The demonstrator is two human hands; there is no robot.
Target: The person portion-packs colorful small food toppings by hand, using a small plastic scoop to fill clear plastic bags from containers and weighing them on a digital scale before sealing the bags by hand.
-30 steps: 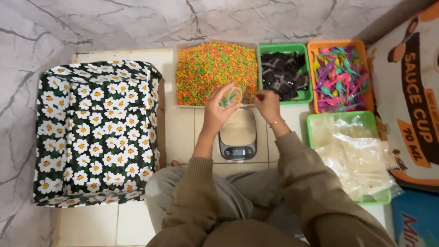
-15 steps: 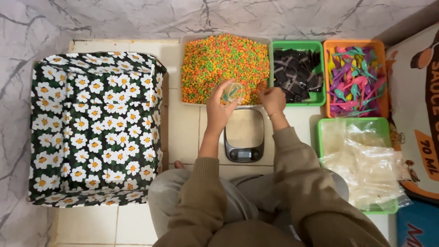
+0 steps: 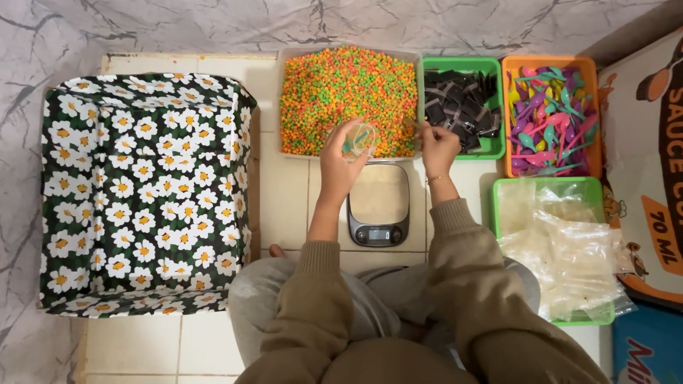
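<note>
Pinching a clear cup [image 3: 359, 140], left-hand fingers [image 3: 340, 146]; right-hand fingers [image 3: 429, 133] curled beside black sachets [image 3: 459, 107].

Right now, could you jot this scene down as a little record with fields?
left hand: holds a small clear cup over the tub of orange and green pellets
right hand: at the green tray of black packets
below the hands: kitchen scale
far right: orange tray of coloured spoons
left side: daisy-print box
</note>
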